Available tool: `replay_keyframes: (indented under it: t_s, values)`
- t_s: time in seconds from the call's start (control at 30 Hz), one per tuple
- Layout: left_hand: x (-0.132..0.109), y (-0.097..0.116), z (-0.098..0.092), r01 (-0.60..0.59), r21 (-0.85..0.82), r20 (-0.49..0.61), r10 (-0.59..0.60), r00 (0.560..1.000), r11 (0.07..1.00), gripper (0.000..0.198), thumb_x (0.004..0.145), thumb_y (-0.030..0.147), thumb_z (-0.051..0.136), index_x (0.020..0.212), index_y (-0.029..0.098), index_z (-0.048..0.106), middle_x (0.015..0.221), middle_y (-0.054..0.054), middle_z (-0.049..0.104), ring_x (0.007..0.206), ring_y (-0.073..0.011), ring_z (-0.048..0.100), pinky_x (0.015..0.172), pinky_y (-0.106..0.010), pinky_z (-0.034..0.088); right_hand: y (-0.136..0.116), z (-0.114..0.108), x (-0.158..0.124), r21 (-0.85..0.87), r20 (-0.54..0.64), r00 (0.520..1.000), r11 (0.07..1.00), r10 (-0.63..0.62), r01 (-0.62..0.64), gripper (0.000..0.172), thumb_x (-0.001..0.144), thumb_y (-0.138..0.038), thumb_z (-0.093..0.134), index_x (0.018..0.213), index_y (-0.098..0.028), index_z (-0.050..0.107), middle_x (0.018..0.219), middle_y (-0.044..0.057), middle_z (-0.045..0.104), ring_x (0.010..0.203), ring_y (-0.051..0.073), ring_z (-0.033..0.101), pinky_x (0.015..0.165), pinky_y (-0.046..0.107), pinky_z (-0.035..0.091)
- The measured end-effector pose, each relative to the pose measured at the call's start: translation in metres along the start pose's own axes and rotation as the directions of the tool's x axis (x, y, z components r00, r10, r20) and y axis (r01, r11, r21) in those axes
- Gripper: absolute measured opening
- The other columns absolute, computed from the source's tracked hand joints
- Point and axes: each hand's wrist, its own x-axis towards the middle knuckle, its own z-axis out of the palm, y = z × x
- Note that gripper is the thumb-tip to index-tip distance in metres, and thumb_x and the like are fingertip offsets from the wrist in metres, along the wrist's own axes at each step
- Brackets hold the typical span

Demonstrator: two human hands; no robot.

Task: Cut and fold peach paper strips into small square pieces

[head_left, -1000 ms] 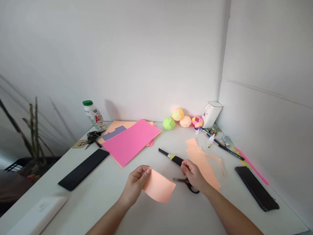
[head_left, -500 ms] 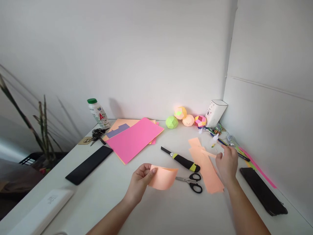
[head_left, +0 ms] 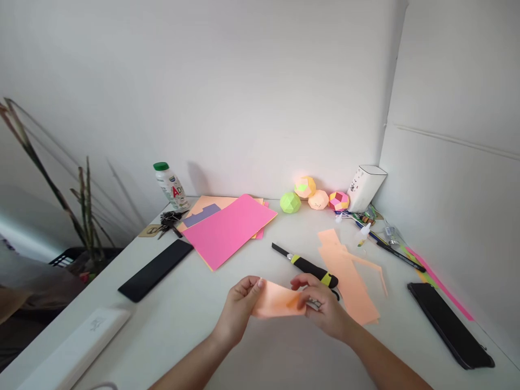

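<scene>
My left hand [head_left: 236,311] pinches the left end of a piece of peach paper [head_left: 276,300], thumb on top. My right hand [head_left: 327,309] is at the paper's right end, its curled fingers on that edge, slightly blurred. The sheet bows a little between both hands above the table. Partly hidden behind my right hand are the scissors [head_left: 335,294], with a utility knife [head_left: 309,267] lying just beyond. Several peach paper strips [head_left: 353,290] lie to the right, along with a thin bent offcut [head_left: 379,268].
Pink sheets [head_left: 229,233] lie at the back left near a white bottle [head_left: 173,189], keys [head_left: 168,221] and a black flat case [head_left: 156,271]. Paper polyhedra [head_left: 290,202] stand against the wall. Glue [head_left: 363,234], pens [head_left: 400,255] and a black pouch [head_left: 450,325] are at the right.
My right hand has moved left from beside the thin offcut to the peach paper's right end. The offcut now lies on the table. My left hand keeps its hold.
</scene>
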Motion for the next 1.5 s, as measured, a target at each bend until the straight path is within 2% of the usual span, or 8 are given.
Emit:
replay_keyframes:
  t_s: [0.1, 0.3, 0.53, 0.97, 1.17, 1.3, 1.37, 1.5]
  values:
    - [0.004, 0.005, -0.005, 0.004, 0.008, -0.019, -0.004, 1.0, 1.0, 0.046, 0.069, 0.06, 0.072, 0.072, 0.017, 0.058, 0.064, 0.001, 0.06, 0.055, -0.0105, 0.054, 0.052, -0.021, 0.044, 0.004, -0.012, 0.004, 0.149, 0.023, 0.997, 0.986, 0.067, -0.07, 0.023, 0.083, -0.027, 0.064, 0.061, -0.02, 0.059, 0.113, 0.008, 0.056, 0.107, 0.022, 0.057, 0.079, 0.032, 0.05]
    - [0.005, 0.011, -0.008, 0.009, 0.094, -0.041, -0.005, 0.999, 0.996, 0.046, 0.067, 0.06, 0.071, 0.073, 0.017, 0.058, 0.063, 0.0, 0.062, 0.054, -0.013, 0.057, 0.049, -0.023, 0.046, -0.007, -0.02, 0.004, 0.32, 0.071, 0.996, 0.944, 0.06, -0.08, 0.03, 0.077, -0.031, 0.068, 0.053, -0.02, 0.054, 0.093, 0.005, 0.065, 0.083, 0.019, 0.063, 0.07, 0.031, 0.047]
    - [0.0, 0.012, -0.008, -0.097, 0.235, -0.123, 0.129, 0.984, 0.967, 0.048, 0.071, 0.066, 0.063, 0.075, 0.018, 0.058, 0.051, 0.007, 0.044, 0.037, -0.0059, 0.035, 0.031, -0.016, 0.027, -0.017, -0.027, 0.002, 0.34, -0.044, 0.99, 0.934, 0.131, -0.109, 0.025, 0.066, -0.016, 0.065, 0.047, -0.019, 0.049, 0.085, 0.003, 0.067, 0.073, 0.017, 0.06, 0.064, 0.029, 0.044]
    - [0.002, 0.002, -0.014, -0.238, 0.357, -0.196, 0.321, 0.927, 0.904, 0.048, 0.077, 0.067, 0.056, 0.083, 0.02, 0.058, 0.064, 0.001, 0.055, 0.048, -0.0131, 0.05, 0.037, -0.023, 0.045, -0.001, -0.037, 0.007, 0.462, -0.288, 0.933, 0.885, 0.217, -0.063, 0.048, 0.073, -0.032, 0.075, 0.048, -0.018, 0.036, 0.079, 0.001, 0.062, 0.061, 0.011, 0.048, 0.056, 0.026, 0.037]
    - [0.005, 0.002, -0.016, -0.259, 0.377, -0.246, 0.365, 0.898, 0.889, 0.05, 0.077, 0.069, 0.055, 0.083, 0.02, 0.058, 0.063, 0.002, 0.053, 0.05, -0.014, 0.051, 0.039, -0.024, 0.047, -0.001, -0.037, 0.009, 0.551, -0.272, 0.911, 0.826, 0.31, -0.117, 0.026, 0.079, -0.047, 0.064, 0.08, -0.024, 0.053, 0.08, 0.001, 0.064, 0.067, 0.015, 0.056, 0.056, 0.026, 0.041]
    - [0.007, 0.001, -0.018, -0.23, 0.377, -0.269, 0.343, 0.9, 0.897, 0.051, 0.077, 0.07, 0.054, 0.084, 0.02, 0.058, 0.061, 0.002, 0.053, 0.051, -0.0156, 0.054, 0.039, -0.025, 0.047, 0.0, -0.033, 0.009, 0.535, -0.26, 0.896, 0.826, 0.359, -0.176, 0.052, 0.079, -0.07, 0.048, 0.099, -0.023, 0.06, 0.086, 0.005, 0.065, 0.072, 0.019, 0.06, 0.057, 0.029, 0.045]
    - [0.008, 0.002, -0.018, -0.218, 0.359, -0.278, 0.327, 0.903, 0.907, 0.052, 0.076, 0.071, 0.055, 0.087, 0.02, 0.058, 0.061, 0.002, 0.054, 0.051, -0.0163, 0.055, 0.039, -0.025, 0.047, 0.003, -0.031, 0.008, 0.495, -0.265, 0.884, 0.841, 0.384, -0.217, 0.051, 0.073, -0.067, 0.061, 0.097, -0.022, 0.062, 0.083, 0.004, 0.064, 0.069, 0.018, 0.058, 0.056, 0.028, 0.044]
    - [0.013, 0.005, -0.02, -0.209, 0.329, -0.282, 0.307, 0.909, 0.921, 0.054, 0.074, 0.071, 0.057, 0.089, 0.019, 0.06, 0.061, 0.002, 0.056, 0.048, -0.0156, 0.055, 0.039, -0.025, 0.046, 0.01, -0.03, 0.007, 0.416, -0.312, 0.852, 0.867, 0.42, -0.275, 0.039, 0.066, -0.054, 0.076, 0.07, -0.019, 0.061, 0.058, -0.004, 0.05, 0.053, 0.012, 0.044, 0.049, 0.024, 0.035]
